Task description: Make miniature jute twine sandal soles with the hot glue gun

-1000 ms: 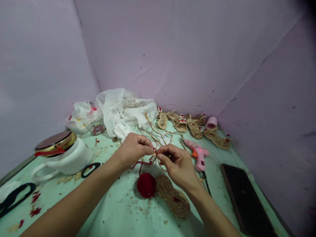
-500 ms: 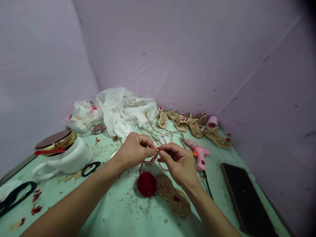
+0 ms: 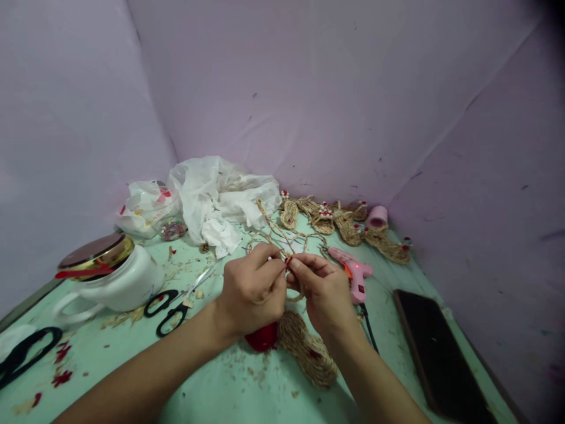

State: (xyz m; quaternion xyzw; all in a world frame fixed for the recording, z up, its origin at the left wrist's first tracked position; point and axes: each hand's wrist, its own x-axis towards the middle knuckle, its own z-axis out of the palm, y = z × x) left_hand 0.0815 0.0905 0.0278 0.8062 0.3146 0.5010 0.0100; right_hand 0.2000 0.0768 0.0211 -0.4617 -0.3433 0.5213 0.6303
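Observation:
My left hand (image 3: 256, 288) is closed, its fingers curled at a strand of red yarn (image 3: 288, 259) whose run inside the fist is hidden. Thumb and forefinger of my right hand (image 3: 326, 288) pinch a piece of jute twine where the red yarn goes round it. A loop of the twine (image 3: 295, 298) hangs between the hands. Partly behind my left wrist lies a red yarn ball (image 3: 263, 338). Touching or close beside it is a coiled jute sole (image 3: 306, 350) with a small red mark.
Right of my hands lie a pink glue gun (image 3: 353, 272) and a black phone (image 3: 441, 353). Scissors (image 3: 172, 312) and a white pot (image 3: 128, 282) stand left. Behind are plastic bags (image 3: 220, 194), small jute slippers (image 3: 348, 227) and a pink roll (image 3: 377, 217).
My left hand has turned over and curled into a fist, lowering over the yarn ball and uncovering the scissors. My right hand keeps its pinch, shifted slightly right.

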